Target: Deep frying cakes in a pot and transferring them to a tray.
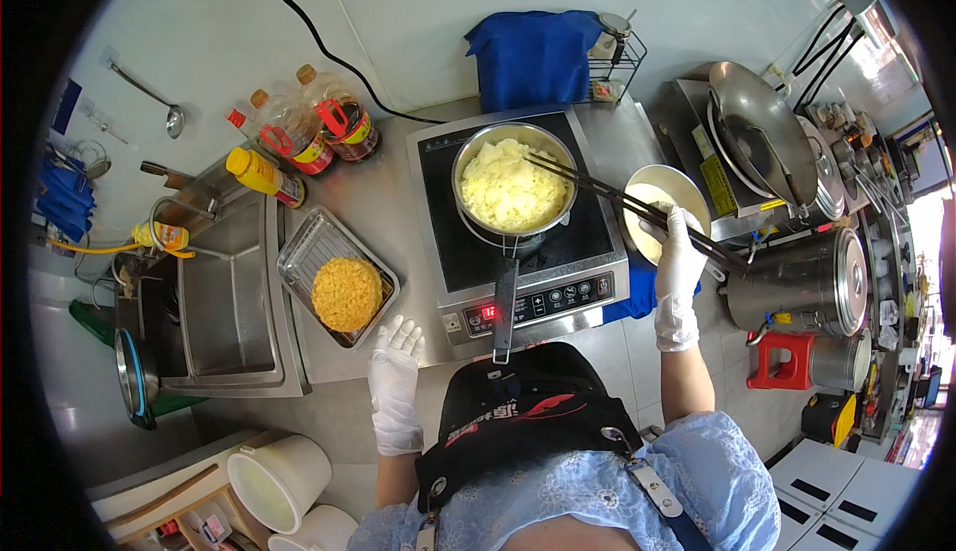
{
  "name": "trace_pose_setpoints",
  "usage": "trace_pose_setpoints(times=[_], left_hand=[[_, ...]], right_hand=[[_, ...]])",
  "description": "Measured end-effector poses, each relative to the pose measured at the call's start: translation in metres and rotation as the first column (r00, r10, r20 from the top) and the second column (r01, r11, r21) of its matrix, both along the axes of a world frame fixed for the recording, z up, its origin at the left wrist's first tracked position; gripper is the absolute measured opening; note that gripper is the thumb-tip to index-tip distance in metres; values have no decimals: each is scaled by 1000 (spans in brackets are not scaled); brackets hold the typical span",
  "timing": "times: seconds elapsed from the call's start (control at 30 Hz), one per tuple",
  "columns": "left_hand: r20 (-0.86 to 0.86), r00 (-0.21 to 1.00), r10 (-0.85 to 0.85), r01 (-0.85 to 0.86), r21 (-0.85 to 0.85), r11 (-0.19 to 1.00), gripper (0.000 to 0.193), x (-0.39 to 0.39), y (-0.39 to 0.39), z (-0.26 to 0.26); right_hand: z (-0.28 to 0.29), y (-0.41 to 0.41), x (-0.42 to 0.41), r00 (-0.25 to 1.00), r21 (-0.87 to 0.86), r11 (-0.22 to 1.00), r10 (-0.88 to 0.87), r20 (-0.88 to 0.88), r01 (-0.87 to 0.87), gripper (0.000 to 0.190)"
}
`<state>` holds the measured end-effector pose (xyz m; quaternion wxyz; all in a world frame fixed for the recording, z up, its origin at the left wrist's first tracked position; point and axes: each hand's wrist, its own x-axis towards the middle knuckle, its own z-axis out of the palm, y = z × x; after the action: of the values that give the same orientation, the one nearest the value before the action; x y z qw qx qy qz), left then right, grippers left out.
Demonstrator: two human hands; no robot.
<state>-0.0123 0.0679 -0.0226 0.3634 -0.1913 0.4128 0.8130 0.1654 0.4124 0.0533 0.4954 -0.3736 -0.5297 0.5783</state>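
My right hand point(678, 275), in a white glove, grips long dark chopsticks point(612, 194). Their tips reach into a steel saucepan point(461, 211) at the pale yellow, frothy, lumpy food point(515, 185) that fills it. The pan sits on an induction cooker point(441, 178) with a lit red display, its black handle point(506, 304) pointing towards me. Gloved as well, my left hand point(396, 383) holds nothing, fingers extended, beside the near corner of a metal tray point(310, 234). A round golden, crumbly-surfaced cake of food point(346, 295) lies on the rack in that tray.
A bowl of pale liquid point(644, 234) stands right of the cooker, under the chopsticks. Sauce bottles point(299, 140) and a yellow bottle point(265, 176) line the counter's back left. A sink point(228, 319) lies left; a wok point(762, 133) and a large steel pot point(792, 282) are right.
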Motion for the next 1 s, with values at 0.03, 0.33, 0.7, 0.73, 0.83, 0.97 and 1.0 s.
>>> trace_pose_setpoints(times=[0.03,0.33,0.7,0.73,0.83,0.97,1.0], left_hand=[[3,1000,2,-2,12,1000,39,0,0,0],[11,1000,15,-14,-14,1000,38,1,-2,2],[-9,1000,-17,17,-25,1000,41,2,3,4],[-14,1000,-23,22,-23,999,42,2,5,5],[-25,999,-26,25,-42,999,42,2,5,5],[-22,1000,-22,21,-44,999,43,2,4,5],[-15,1000,-15,15,-39,999,43,1,2,3]], right_hand=[[0,0,-1,1000,-17,1000,-10,0,10,24],[24,-14,5,1000,37,999,14,7,-14,22],[41,-63,14,863,641,665,10,505,-383,19],[39,-63,13,861,655,637,27,508,-406,21],[37,-65,7,820,683,577,-39,571,-448,20],[43,-62,-9,866,677,610,32,499,-412,20],[41,-61,-15,873,662,623,70,483,-417,20]])
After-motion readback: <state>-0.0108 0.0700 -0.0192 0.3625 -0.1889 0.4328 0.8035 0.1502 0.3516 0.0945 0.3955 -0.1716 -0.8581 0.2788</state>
